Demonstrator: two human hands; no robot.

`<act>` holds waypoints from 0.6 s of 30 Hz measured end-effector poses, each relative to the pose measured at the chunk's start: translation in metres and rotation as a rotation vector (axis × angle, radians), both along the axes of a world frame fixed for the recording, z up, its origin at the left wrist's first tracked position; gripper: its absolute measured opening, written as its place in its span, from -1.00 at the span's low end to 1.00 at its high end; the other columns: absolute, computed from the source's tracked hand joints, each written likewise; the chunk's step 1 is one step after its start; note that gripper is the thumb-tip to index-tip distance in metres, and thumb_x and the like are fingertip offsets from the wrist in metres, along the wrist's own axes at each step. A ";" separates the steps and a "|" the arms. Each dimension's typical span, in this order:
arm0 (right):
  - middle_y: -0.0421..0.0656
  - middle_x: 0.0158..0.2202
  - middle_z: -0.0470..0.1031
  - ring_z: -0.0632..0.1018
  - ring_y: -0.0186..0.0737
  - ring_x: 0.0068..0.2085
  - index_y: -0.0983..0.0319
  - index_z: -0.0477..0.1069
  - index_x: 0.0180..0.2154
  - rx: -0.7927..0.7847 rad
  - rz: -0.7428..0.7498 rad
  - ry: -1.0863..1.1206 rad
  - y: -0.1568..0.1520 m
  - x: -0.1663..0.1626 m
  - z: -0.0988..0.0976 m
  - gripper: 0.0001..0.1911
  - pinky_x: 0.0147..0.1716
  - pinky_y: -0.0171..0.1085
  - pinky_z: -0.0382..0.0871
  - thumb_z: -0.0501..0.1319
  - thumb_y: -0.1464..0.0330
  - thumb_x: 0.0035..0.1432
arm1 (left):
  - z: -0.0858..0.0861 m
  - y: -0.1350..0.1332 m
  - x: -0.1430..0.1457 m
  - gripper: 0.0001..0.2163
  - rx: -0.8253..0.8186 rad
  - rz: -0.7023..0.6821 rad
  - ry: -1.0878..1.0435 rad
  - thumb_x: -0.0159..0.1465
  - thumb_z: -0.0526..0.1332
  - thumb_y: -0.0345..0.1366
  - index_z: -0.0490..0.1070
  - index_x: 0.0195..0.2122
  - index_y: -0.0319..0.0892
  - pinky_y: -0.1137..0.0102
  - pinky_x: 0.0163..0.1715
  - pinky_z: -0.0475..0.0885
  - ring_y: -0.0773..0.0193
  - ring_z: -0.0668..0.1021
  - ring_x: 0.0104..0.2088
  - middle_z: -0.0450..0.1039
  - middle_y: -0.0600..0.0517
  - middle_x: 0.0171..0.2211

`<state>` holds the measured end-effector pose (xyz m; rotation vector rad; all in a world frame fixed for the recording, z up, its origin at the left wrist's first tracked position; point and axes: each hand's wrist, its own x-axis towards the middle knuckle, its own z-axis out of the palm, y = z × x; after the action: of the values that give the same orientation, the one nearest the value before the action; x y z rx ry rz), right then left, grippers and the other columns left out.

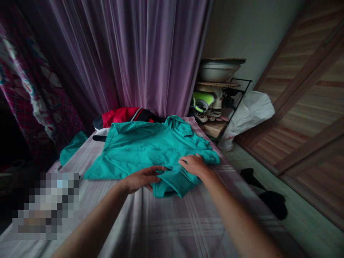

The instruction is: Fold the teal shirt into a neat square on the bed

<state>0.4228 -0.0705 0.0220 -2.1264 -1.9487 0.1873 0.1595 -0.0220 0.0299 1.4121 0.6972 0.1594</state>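
Observation:
A teal short-sleeved garment, seemingly a shirt [145, 143], lies spread across the checked bed sheet [172, 222], wrinkled in places. At its near edge, my left hand [142, 179] has the loose sleeve end between thumb and fingers. My right hand [193, 165] rests on top of the fabric to the right, its fingers stretched out and lying on the cloth near the sleeve's base. Part of the left fingertips is hidden by the cloth.
Behind the shirt lies a red and dark garment [120, 115]. More teal cloth [72, 147] hangs at the left edge. A purple curtain [150, 57] closes off the back. At right stand a rack with a basin [219, 71], a white bag [252, 111] and wooden doors [309, 107].

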 end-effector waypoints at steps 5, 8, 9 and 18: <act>-0.09 -0.52 0.58 0.57 -0.11 -0.38 0.13 0.49 -0.64 -0.271 0.009 -0.006 -0.028 0.031 -0.012 -0.55 -0.33 -0.23 0.30 0.16 0.11 0.22 | -0.001 0.058 -0.042 -0.40 0.531 0.200 0.206 0.16 0.22 0.09 0.37 0.15 -0.14 0.16 0.04 0.45 0.00 0.51 0.11 0.47 -0.15 0.13; -0.10 -0.64 0.49 0.51 -0.15 -0.49 0.14 0.42 -0.74 -0.422 -0.017 0.057 -0.038 0.059 -0.007 -0.52 -0.45 -0.24 0.25 0.23 0.10 0.13 | -0.007 0.100 -0.069 -0.44 0.985 0.357 0.496 0.20 0.16 -0.01 0.37 0.14 -0.26 0.08 0.17 0.34 -0.08 0.47 0.16 0.43 -0.25 0.16; -0.09 -0.63 0.49 0.50 -0.16 -0.51 0.14 0.42 -0.74 -0.472 -0.031 0.091 -0.036 0.070 -0.002 -0.52 -0.45 -0.23 0.25 0.23 0.09 0.13 | -0.006 0.114 -0.076 -0.45 1.099 0.381 0.566 0.22 0.16 -0.06 0.34 0.16 -0.30 0.10 0.20 0.30 -0.08 0.43 0.20 0.38 -0.28 0.20; -0.12 -0.35 0.60 0.59 -0.13 -0.32 0.16 0.54 -0.32 0.166 -0.513 0.485 0.102 0.140 0.016 -0.73 -0.38 -0.29 0.36 0.45 0.28 -0.15 | 0.033 0.210 -0.079 -0.28 1.432 0.361 0.942 0.31 0.19 -0.12 -0.05 0.38 -0.40 0.05 0.23 0.20 -0.20 0.16 0.35 -0.03 -0.45 0.38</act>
<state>0.5632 0.0313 0.0381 -2.1353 -1.0819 0.3816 0.0803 0.1883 0.0630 2.7591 1.8208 0.3060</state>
